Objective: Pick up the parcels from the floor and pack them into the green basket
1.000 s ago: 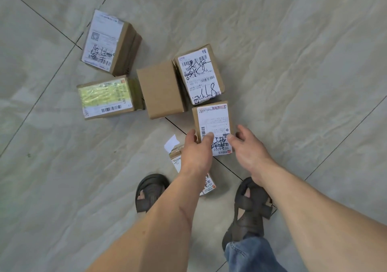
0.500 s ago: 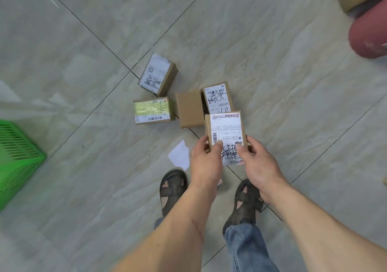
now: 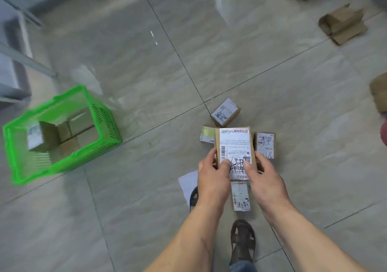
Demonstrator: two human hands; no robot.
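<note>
- Green basket (image 3: 104,123): far to our left of both hands, long axis running away from us; the left hand is nearer. Perforated plastic mesh, already partly filled with cardboard boxes.
- Held parcel (image 3: 234,148): carried off the floor, label up. Matte brown carton, glossy paper label.
- Left hand (image 3: 211,179) and right hand (image 3: 266,179): fingers curled on its near corners, thumbs on the label.
- Loose parcels (image 3: 225,112) remain on the floor just beyond and below the hands.
</note>
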